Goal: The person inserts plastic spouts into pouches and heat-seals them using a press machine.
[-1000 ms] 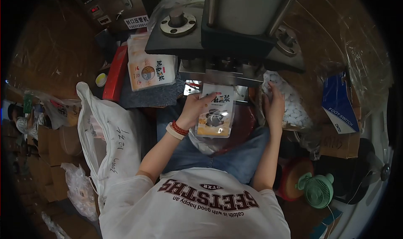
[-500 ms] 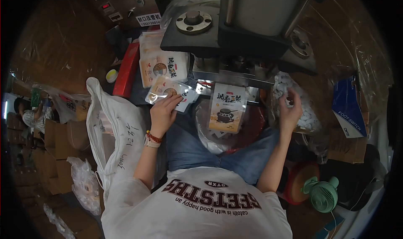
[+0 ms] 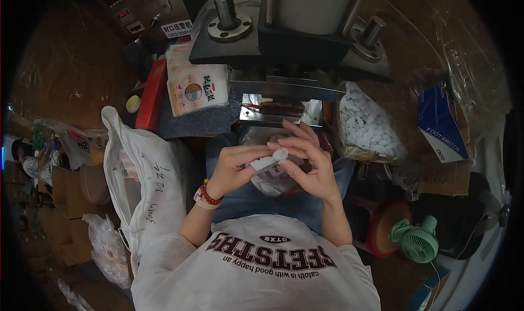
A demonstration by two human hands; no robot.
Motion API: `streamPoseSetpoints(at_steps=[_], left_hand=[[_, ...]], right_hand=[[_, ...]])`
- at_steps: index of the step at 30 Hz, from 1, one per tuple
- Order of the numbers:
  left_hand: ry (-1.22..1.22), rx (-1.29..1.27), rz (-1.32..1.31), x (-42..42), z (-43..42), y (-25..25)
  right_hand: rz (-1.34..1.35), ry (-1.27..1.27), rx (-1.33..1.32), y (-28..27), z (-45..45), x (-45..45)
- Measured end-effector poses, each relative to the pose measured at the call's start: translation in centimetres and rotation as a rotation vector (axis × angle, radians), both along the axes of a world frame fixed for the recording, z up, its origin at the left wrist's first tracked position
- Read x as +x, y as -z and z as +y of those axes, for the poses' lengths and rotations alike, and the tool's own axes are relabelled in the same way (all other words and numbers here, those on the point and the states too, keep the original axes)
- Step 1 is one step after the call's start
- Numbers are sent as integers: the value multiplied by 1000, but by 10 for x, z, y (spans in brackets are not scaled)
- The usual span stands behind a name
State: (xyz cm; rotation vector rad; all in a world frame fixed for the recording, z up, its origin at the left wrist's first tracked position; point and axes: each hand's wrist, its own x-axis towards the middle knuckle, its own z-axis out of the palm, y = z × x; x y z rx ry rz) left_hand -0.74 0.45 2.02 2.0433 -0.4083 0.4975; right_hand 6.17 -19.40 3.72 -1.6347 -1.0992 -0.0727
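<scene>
While 1 pouch (image 3: 262, 164) is pinched between thumb and fingers of the left hand (image 3: 234, 166), a white piece (image 3: 280, 154) at its end is framed by the half-curled right hand (image 3: 310, 166); whether that piece is gripped cannot be told. Beyond the left hand, printed pouches (image 3: 196, 92) are stacked on grey cloth (image 3: 196, 125). Beyond the right hand, small white pieces (image 3: 370, 125) are bagged. Ahead of the 2 hands, 1 press (image 3: 305, 48) is installed.

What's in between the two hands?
In the head view, a pale pouch, seen at a steep slant, lies between the left hand and right hand, with a small white piece at its right-hand end.
</scene>
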Motion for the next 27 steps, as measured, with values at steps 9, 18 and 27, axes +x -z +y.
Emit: streamPoseSetpoints(at_steps=[9, 18, 27], left_hand=[[-48, -207, 124, 20, -10, 30], [-4, -541, 579, 35, -23, 54], [34, -1100, 819, 79, -14, 52]], right_hand=[[-16, 208, -146, 2, -16, 9], [252, 410, 4, 14, -7, 14], [-110, 945, -641, 56, -75, 65]])
